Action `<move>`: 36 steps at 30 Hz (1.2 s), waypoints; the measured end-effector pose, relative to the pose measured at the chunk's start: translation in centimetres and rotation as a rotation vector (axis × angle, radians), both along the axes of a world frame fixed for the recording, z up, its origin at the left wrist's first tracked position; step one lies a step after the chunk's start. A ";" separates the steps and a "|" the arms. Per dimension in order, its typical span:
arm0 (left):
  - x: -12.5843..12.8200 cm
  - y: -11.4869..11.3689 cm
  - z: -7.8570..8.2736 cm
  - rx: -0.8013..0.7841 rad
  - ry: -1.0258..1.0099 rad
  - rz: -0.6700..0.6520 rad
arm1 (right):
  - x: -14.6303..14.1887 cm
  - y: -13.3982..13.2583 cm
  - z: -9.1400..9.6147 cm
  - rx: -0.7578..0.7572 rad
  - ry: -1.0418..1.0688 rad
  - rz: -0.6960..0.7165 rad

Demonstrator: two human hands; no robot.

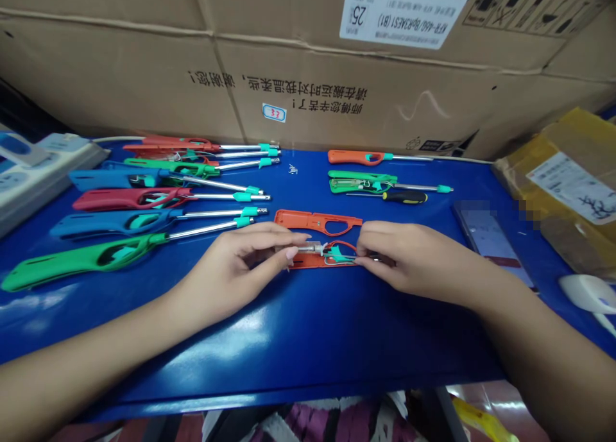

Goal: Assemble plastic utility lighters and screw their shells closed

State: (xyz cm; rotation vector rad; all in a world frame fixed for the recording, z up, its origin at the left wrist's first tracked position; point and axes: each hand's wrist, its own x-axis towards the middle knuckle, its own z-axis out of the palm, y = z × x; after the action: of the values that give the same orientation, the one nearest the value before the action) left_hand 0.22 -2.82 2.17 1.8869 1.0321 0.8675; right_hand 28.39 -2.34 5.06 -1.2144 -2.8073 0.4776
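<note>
At the middle of the table lies an opened orange lighter: one half shell (308,221) is at the back, and the other half shell (308,262) lies nearer me. Over the near half is a clear fuel tank (315,248), its left end pinched between the thumb and forefinger of my left hand (235,262). A teal trigger (339,256) and thin wires sit just right of the tank. My right hand (409,256) is closed at the shell's right end, its fingertips pinching a thin metal rod (359,257). The fingers hide most of that rod.
Several stick lighters (139,198) lie in rows on the left. An orange lighter (356,156), an opened green lighter (360,182) and a screwdriver (404,197) lie behind my right hand. A phone (491,237) is at right; a cardboard box (289,57) walls the back.
</note>
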 end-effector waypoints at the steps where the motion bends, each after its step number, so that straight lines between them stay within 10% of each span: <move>1: 0.0 0.0 -0.1 -0.019 -0.017 0.007 | 0.0 0.0 0.0 -0.003 0.002 -0.003; 36: -0.3 -0.2 -0.2 0.126 0.202 -0.061 | -3.5 -1.3 -2.2 -0.517 0.688 -0.426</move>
State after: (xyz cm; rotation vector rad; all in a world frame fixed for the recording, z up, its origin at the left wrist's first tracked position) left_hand -0.09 -3.01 2.02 2.1353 1.0546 0.7326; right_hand 24.84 -3.62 2.86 -1.3260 -1.8416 1.3233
